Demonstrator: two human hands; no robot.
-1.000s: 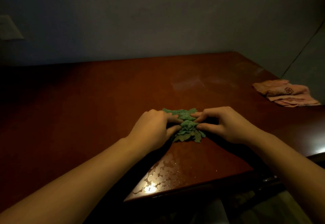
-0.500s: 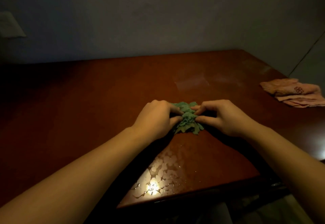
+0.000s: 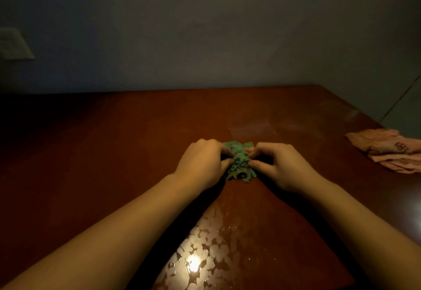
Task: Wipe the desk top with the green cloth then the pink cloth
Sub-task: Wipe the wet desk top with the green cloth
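A bunched green cloth point(image 3: 239, 163) lies on the dark red-brown desk top point(image 3: 118, 144), near its middle. My left hand point(image 3: 202, 164) grips the cloth from the left with curled fingers. My right hand point(image 3: 281, 165) pinches it from the right between thumb and fingers. Most of the cloth's sides are hidden by the two hands. A folded pink cloth point(image 3: 387, 149) with a small dark emblem rests on the desk at the far right edge, apart from both hands.
Wet patches glint on the desk point(image 3: 205, 260) just in front of me, between my forearms. A grey wall rises behind the desk, with a pale plate point(image 3: 13, 44) on it at the left. The desk's right edge runs past the pink cloth.
Both hands stay on the green cloth and have bunched it tighter. The hands and cloth have slid slightly away from me on the desk.
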